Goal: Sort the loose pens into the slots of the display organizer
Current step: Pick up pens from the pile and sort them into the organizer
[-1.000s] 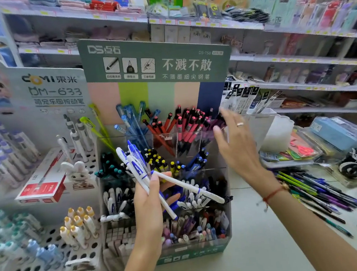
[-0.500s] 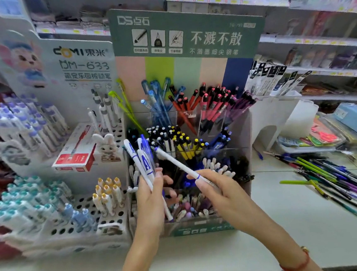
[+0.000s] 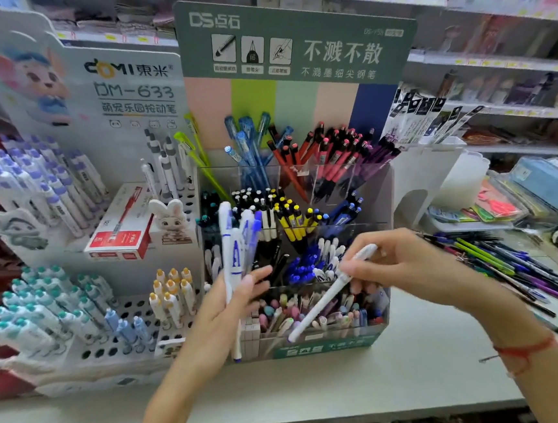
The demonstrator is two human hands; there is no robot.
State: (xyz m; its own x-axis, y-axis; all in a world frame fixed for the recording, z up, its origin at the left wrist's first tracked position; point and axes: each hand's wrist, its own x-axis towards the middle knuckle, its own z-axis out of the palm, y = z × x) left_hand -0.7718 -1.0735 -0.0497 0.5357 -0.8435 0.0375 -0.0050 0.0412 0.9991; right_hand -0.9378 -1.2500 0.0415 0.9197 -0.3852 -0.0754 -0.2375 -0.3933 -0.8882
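- My left hand (image 3: 231, 303) grips a bunch of blue-and-white pens (image 3: 237, 248), upright, before the organizer (image 3: 384, 202).
- My right hand (image 3: 400, 264) pinches one white pen (image 3: 325, 298), tip slanted down over the front slots.
- Best to find the matching white-pen slot, then lower it straight.

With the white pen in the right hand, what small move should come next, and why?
Probably lower the white pen, tip first, into the organizer. The right hand pinches it slanted over the front slots, while the left hand holds more pens waiting.
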